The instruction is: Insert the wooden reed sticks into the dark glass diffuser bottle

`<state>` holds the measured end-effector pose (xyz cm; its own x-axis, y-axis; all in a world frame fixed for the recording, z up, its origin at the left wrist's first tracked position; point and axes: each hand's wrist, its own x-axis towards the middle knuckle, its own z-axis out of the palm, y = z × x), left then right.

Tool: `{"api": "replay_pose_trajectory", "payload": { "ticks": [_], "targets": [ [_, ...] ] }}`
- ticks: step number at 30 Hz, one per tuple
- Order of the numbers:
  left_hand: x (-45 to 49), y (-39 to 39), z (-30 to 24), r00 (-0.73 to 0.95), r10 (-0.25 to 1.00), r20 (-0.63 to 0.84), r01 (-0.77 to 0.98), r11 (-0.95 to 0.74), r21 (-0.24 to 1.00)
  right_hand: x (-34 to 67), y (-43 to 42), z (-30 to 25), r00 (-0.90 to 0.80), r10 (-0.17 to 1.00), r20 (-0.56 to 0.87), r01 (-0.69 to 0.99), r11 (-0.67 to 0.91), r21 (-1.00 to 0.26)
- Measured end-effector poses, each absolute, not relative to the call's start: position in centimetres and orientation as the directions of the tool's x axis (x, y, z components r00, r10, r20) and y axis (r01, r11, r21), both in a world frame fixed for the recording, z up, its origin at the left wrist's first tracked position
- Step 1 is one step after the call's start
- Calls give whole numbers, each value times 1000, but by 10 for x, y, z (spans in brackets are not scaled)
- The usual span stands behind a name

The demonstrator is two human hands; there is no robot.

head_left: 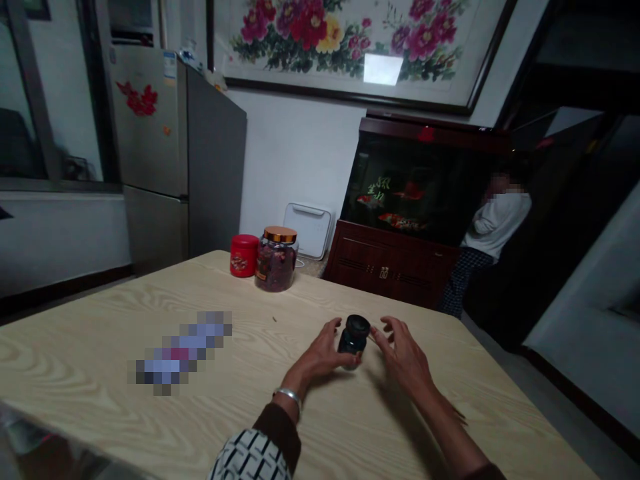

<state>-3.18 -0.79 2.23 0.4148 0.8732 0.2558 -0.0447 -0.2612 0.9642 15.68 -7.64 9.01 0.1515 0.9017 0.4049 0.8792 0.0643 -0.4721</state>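
Note:
A small dark glass jar [352, 345] with a wide black cap [358, 325] stands upright near the middle of the wooden table [240, 427]. My left hand [323, 353] is around its left side, thumb across the front and fingers behind. On the jar's right, my right hand [405, 353] is open with its fingers apart and curved. Its thumb or a fingertip comes close to the cap; whether they touch I cannot tell. A silver bracelet [289, 396] circles my left wrist.
A red canister [244, 256] and a copper-lidded clear jar [277, 260] of dark dried pieces stand at the table's far edge. A pixelated long object [183, 352] lies left. Beyond are a fridge [215, 160], a fish tank [400, 187] and a person [500, 227].

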Motion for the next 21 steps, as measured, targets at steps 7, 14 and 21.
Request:
{"api": "replay_pose_trajectory", "payload": {
  "ticks": [7, 14, 21],
  "targets": [
    [-54, -43, 113, 470, 788, 399, 33, -467, 884, 183, -108, 141, 97, 915, 391, 655, 237, -718],
    [-61, -74, 229, 623, 602, 499, -337, -369, 866, 158, -133, 249, -255, 915, 313, 146, 357, -923],
    [-67, -80, 247, 749, 515, 417, -452, -63, 890, 153, -143, 273, -474, 825, 307, -125, 282, -951]
  ]
}}
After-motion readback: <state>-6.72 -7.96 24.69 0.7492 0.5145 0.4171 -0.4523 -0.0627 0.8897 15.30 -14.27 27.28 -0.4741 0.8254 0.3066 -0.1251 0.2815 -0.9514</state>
